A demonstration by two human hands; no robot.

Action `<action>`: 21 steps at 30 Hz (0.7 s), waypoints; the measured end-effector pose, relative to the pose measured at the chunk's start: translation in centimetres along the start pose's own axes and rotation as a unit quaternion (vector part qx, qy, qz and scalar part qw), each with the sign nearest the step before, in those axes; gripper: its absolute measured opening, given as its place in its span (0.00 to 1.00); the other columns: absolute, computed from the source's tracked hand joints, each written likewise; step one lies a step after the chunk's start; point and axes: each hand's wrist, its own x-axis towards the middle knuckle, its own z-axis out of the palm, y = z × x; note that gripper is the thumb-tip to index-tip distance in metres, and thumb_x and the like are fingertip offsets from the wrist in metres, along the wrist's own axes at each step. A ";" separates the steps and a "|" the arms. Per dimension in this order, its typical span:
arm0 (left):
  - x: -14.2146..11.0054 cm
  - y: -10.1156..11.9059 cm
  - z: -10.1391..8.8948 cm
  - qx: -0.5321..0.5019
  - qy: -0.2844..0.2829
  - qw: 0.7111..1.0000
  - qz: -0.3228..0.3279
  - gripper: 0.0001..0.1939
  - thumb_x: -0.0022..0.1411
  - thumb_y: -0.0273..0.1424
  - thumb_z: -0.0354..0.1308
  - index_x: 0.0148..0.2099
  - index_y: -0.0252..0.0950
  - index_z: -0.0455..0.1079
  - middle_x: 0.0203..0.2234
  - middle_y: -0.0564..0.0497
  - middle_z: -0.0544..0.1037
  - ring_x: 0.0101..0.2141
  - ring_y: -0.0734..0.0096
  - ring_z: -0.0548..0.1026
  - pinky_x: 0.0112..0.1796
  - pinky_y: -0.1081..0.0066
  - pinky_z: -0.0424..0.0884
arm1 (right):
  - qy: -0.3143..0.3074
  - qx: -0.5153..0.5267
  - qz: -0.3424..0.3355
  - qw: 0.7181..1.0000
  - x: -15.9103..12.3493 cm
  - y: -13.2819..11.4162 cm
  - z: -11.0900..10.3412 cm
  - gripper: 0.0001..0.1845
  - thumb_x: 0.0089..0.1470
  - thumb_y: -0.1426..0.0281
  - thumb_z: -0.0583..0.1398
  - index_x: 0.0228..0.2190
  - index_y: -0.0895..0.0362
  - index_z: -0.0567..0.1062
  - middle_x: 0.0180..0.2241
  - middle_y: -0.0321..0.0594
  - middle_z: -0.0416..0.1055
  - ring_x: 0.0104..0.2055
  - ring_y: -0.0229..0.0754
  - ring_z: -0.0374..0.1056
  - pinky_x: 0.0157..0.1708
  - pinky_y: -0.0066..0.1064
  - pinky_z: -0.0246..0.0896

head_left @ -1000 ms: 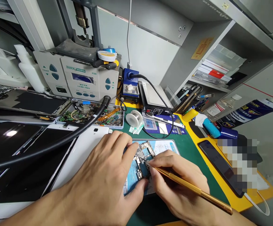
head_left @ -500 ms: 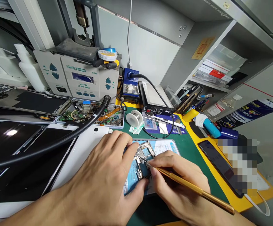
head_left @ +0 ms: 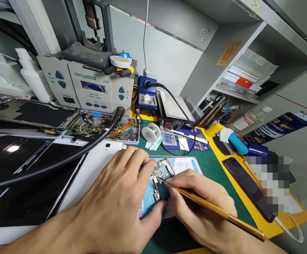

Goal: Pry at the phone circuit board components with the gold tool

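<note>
A phone circuit board (head_left: 158, 173) lies on a blue and white printed pad (head_left: 193, 165). My left hand (head_left: 124, 190) spans its left side, index finger at the upper edge and thumb at the lower edge, gripping it; the palm hides part of the board. In my right hand (head_left: 203, 201), a slim gold-handled tool (head_left: 217, 210) is pinched like a pen. Its thin dark tip meets the middle of the board, and the exact contact spot is too small to make out.
Behind the pad stand a solder spool (head_left: 150, 133) and a black heating plate (head_left: 174, 109). A black hose (head_left: 90, 144) crosses the left side above phone screens (head_left: 42, 176). A hot air station (head_left: 90, 84) is at the back. On the right lies a phone (head_left: 248, 188).
The gold tool has shifted very slightly, its rear end a little to the right. Both hands stay in nearly the same place, and the board has not moved visibly.
</note>
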 end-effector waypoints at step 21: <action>0.0 -0.3 0.1 -0.005 -0.003 1.000 0.005 0.18 0.64 0.35 0.60 0.54 0.33 0.72 0.45 0.42 0.71 0.45 0.51 0.68 0.44 0.49 0.70 | -0.002 0.023 -0.004 1.000 -0.2 0.3 -0.1 0.10 0.60 0.83 0.65 0.40 0.59 0.82 0.33 0.37 0.81 0.30 0.34 0.78 0.35 0.21 0.76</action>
